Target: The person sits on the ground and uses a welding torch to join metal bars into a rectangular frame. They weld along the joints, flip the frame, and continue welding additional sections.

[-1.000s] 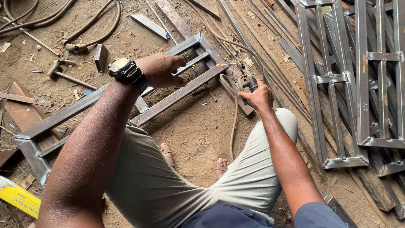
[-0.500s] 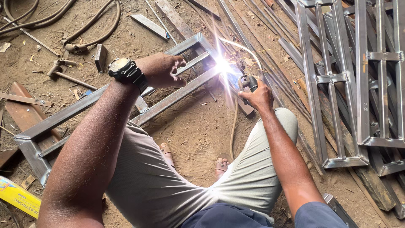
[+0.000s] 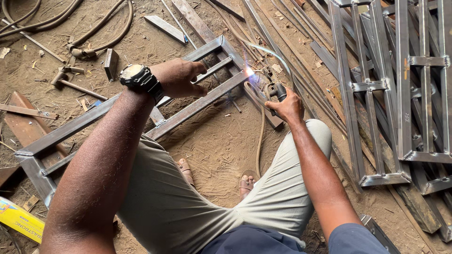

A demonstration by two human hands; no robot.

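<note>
Steel everywhere on this dirt floor [image 3: 221,141], and right at centre frame a long ladder-like frame [image 3: 197,101] of square tube runs from the lower left up toward the upper middle. Left hand [image 3: 181,77], with a black watch [image 3: 136,77] on the wrist, is clamped down on it, fingers curled over a cross rung and the near rail. Right hand [image 3: 285,106] sits just right of centre, fingers clenched round a dark electrode holder [image 3: 275,89]. From the holder a thin rod points up and left to the frame's far right corner, and there's a bright blue-white arc [image 3: 248,71] burning at that corner, with a wisp of pale smoke curling off to the upper right. A cable [image 3: 260,136] drops from the holder down the middle, between the knees.

Khaki trousers [image 3: 188,202] fill the lower centre, and two sandalled feet show between the legs, planted on the dirt. Right side of the frame: a stack of finished frames [image 3: 400,94], same ladder pattern, lying on long flat bars. Upper left: grey hoses [image 3: 89,40] looping across the ground, a hammer [image 3: 70,82] lying near them, a short offcut [image 3: 110,61] just beside it. Rusty plate [image 3: 28,127] at the left edge, partly under the frame. Yellow box [image 3: 19,218] at the lower left corner, partly cut off by the edge.
</note>
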